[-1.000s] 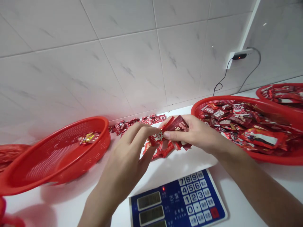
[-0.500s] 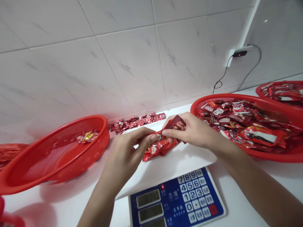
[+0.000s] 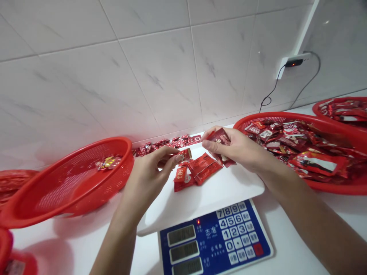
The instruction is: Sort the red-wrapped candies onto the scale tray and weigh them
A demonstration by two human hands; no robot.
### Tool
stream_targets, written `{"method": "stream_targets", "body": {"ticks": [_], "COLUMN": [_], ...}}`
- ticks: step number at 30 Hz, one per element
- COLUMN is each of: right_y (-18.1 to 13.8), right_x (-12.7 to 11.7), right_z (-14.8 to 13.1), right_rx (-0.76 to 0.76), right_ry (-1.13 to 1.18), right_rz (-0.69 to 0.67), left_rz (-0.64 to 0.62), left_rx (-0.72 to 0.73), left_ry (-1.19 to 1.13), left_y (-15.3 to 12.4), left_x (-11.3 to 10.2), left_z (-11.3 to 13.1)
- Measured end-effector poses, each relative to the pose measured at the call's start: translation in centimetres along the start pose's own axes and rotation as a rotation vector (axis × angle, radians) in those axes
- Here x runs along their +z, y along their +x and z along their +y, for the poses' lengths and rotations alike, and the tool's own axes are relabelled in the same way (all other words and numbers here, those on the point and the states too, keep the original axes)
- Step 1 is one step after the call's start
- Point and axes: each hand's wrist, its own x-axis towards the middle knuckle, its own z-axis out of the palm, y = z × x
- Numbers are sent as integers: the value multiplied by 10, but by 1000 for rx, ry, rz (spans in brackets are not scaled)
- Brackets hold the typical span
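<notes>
Noted one small packet (image 3: 185, 154) pinched in the left hand (image 3: 147, 172), newly parted from the bundle of packets (image 3: 220, 138) grasped in the right hand (image 3: 242, 151) and thus singled out, over the white scale pan (image 3: 226, 196) bearing loose red packets (image 3: 204, 169).

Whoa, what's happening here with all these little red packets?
A person is handling small wrapped packets over a scale. The left hand pinches a small red packet, and the right hand holds dark red packets. Below them, a few red packets lie on the white tray. The big red basket on the right is heaped with packets; the large one on the left has some by its far side.
</notes>
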Motion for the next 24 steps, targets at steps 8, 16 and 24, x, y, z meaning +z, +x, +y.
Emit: {"method": "stream_targets", "body": {"ticks": [8,16,24], "right_y": [6,-4,-12], "right_x": [0,11,20], "right_z": [8,9,13], "right_rx": [-9,13,-5], "right_ry": [-62,-114,-26], "right_rz": [29,-131,-333], "left_rz": [-164,-81,-160], "left_rx": [-21,120,143], "left_ry": [164,-109,-192], "left_y": [-1,-9,-15], "left_x": [4,10,15], "left_z": [-7,19,26]}}
